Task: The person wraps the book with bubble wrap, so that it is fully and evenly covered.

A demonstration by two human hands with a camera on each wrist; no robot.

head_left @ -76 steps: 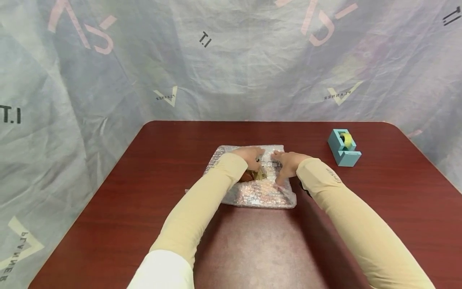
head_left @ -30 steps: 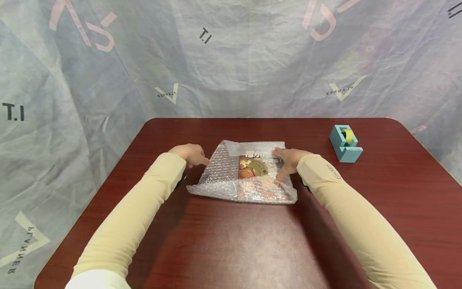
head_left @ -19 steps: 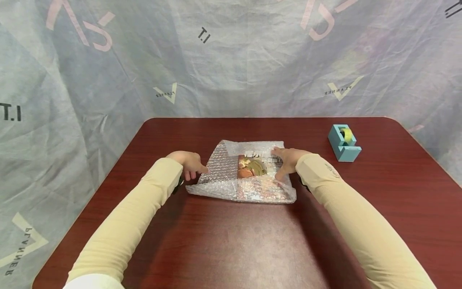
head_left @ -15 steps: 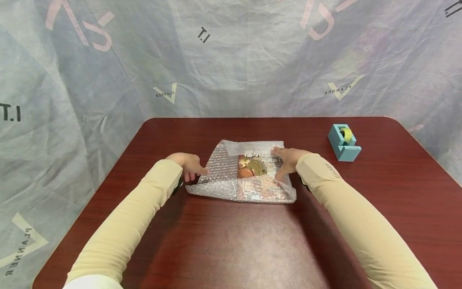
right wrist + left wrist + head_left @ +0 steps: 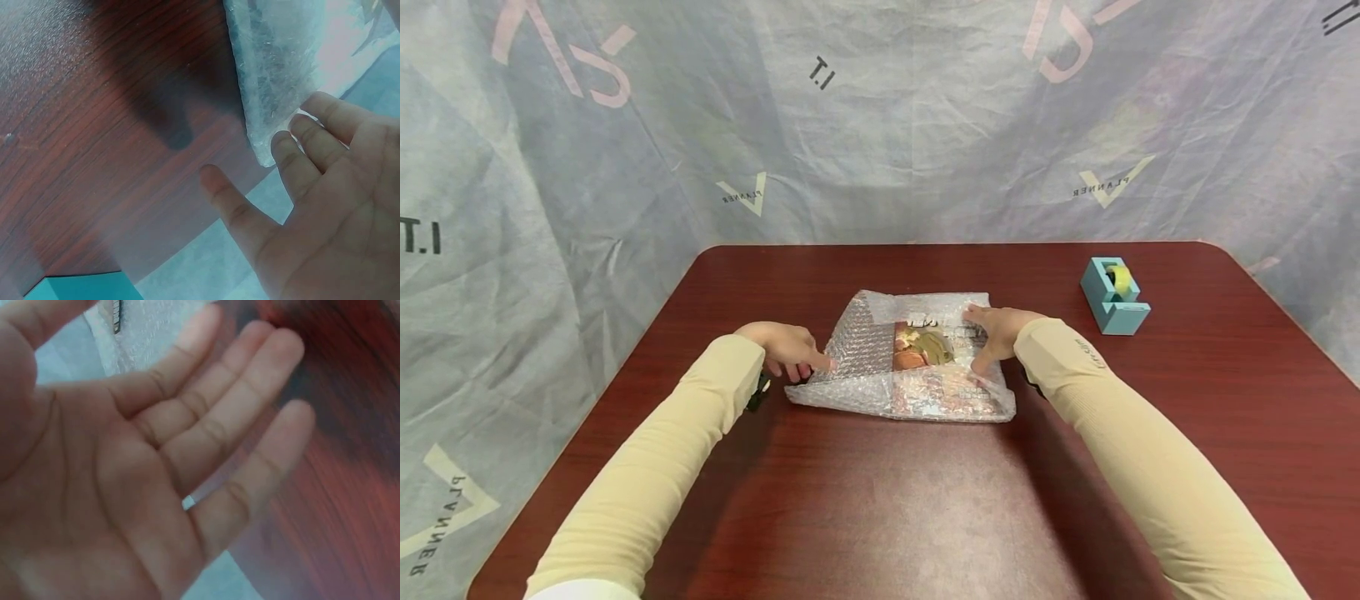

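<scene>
Head view shows your left hand (image 5: 786,350), fingers straight and holding nothing, at the loose left flap of the bubble wrap (image 5: 857,354), nearer it than your right. Your right hand (image 5: 996,332) rests flat on the wrapped packet (image 5: 925,350) mid-table, which lies just right of that flap

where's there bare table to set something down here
Bare tabletop lies near, between the sleeves, below the bubble wrap; also between wrap and tape dispenser. Crowded at the wrap, where left hand and right hand rest.
</scene>
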